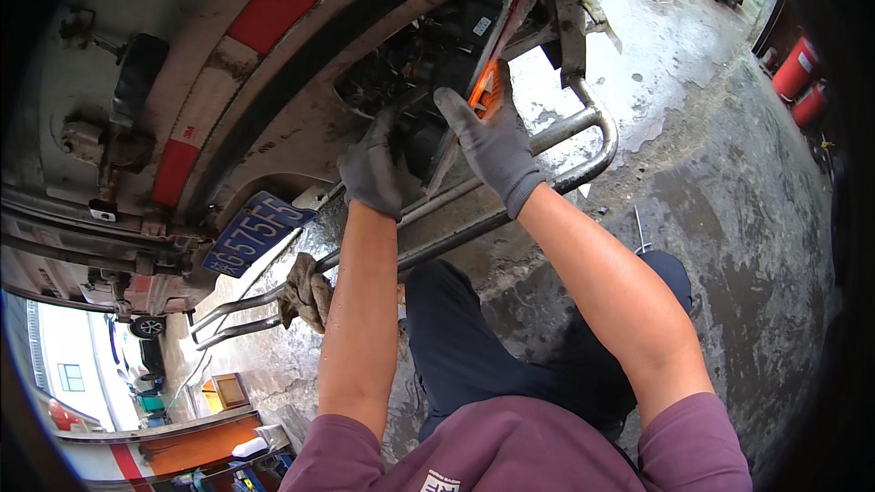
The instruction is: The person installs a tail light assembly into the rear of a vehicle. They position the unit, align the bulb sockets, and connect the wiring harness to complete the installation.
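Gripping a vehicle's light (495, 44), the right hand (499, 148) closes on its edge, thumb on the near side; the light stands tilted, edge-on, beside the dark opening (369, 87) in the body corner. The left hand (371, 169) reaches up to that opening, but its fingertips are lost in shadow, so I cannot tell whether they pinch anything. The work looks partway along: the light seems free of its seat, while seating and fastening it, or taking it fully away, appears undone; whether any wire is joined is hidden. The lens is a long, thin, glossy slab, red with an orange patch, against matt black plastic. Grey knit gloves cover both hands. Below run smooth, rounded metal pipes (592, 167), a crumpled brown rag (307, 293) draped over them, above a rough, stained, wet-looking concrete floor (729, 219).
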Demonstrator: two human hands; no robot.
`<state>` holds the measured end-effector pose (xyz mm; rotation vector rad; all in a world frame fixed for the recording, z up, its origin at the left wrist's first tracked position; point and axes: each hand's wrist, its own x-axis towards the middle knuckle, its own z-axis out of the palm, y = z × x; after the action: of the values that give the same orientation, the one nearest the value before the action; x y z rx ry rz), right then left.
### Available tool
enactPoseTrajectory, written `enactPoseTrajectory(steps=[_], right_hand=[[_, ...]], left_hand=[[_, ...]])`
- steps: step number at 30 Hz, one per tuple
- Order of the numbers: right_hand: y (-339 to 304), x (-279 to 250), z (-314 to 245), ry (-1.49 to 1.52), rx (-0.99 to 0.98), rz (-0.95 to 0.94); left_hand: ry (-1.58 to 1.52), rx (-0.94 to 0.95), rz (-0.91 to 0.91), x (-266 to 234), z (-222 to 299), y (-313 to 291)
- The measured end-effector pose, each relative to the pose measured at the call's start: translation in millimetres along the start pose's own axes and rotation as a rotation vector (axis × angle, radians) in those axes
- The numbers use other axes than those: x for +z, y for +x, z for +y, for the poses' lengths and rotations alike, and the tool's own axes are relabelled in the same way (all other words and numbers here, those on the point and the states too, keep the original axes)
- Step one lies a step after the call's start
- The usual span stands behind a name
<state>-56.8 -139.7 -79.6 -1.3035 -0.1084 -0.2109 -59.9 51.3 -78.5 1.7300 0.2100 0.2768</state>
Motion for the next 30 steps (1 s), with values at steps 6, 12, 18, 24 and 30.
enactPoseTrajectory(steps=[6,12,18,24,30], right_hand=[[-1,1,-4,0.072,0.021,0.026],[1,4,-2,0.024,0.031,0.056],[-3,4,0,-0.084,0.057,0.071],[-3,-1,8,-0.028,0.054,0.011],[0,5,-1,0.273,0.068,0.066]], left_hand=[[-0.259,-0.176,-0.019,18,19,-6],[-0.313,-0.202,-0.083,10,22,-2],[-0.398,-0.257,-0.1,6,31,-9],[-0.47,-0.283,-0.113,10,36,-11],[-0.533,-0.274,-0.105,20,41,-14]])
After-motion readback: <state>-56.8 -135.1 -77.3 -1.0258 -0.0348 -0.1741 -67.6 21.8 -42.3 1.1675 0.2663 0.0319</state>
